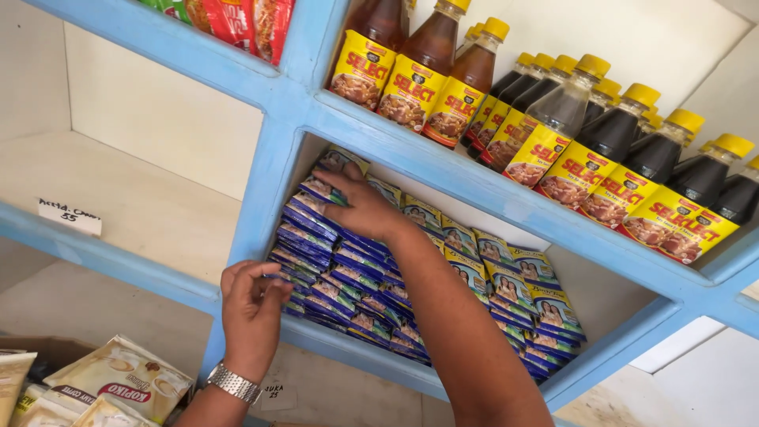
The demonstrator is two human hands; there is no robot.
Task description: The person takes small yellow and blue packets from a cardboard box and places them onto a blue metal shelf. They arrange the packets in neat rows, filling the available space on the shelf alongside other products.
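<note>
Two stacks of blue sachets [332,277] are pressed between the hands in a blue shelf [443,170] compartment. The right hand [360,207] is laid flat, fingers together, on the upper packs; the left hand [253,312] is pinched on the lower edge. Past the right hand, two rows of pale sachets [514,292] are counted. Beside the left hand, an open bay [134,174] is kept.

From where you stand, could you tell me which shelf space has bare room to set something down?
The compartment left of the blue upright is bare except for a small paper label. The sachet stacks, where both hands work, and the bottle shelf above are crowded.
</note>
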